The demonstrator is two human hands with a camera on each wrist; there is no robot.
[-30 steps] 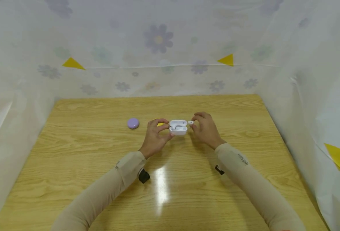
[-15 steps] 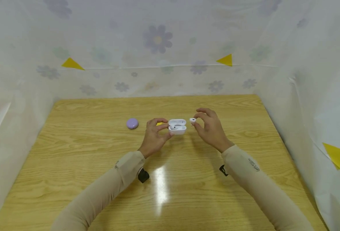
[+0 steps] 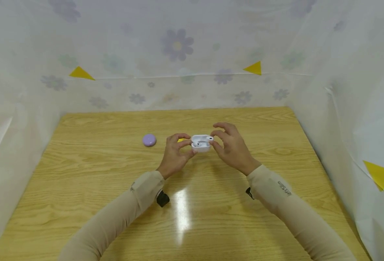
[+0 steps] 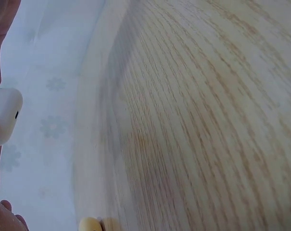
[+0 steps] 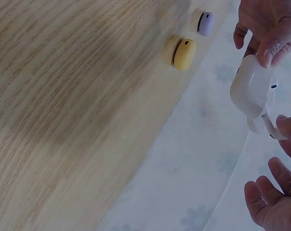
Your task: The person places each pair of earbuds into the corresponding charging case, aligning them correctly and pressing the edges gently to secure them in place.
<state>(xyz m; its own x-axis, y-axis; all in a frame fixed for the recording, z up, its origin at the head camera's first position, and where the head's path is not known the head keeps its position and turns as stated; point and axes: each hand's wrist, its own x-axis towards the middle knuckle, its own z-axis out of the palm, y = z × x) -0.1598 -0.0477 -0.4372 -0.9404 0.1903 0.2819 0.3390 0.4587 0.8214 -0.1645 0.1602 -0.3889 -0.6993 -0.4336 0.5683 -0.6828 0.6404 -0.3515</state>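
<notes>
My left hand (image 3: 174, 156) grips the left end of a white earbud case (image 3: 201, 149), which is held above the table with its lid up. One white earbud (image 3: 197, 144) sits in the case's left side. Between thumb and index finger, my right hand (image 3: 233, 149) pinches a second earbud (image 3: 210, 138) at the case's right end. In the right wrist view that earbud's stem (image 5: 270, 126) is right beside the case (image 5: 250, 86); whether they touch I cannot tell. The left wrist view catches only part of the case (image 4: 6, 115) at its left edge.
A round purple thing (image 3: 149, 140) lies on the wooden table (image 3: 113, 156) left of my hands. Behind my left fingers is a yellow rounded one (image 5: 184, 54), mostly hidden from the head view. Patterned white sheeting (image 3: 205, 90) encloses the back and sides.
My right hand first drew the earbud away to the right and slightly up, then brought it back left to the case's right end. The left hand and case have stayed nearly still.
</notes>
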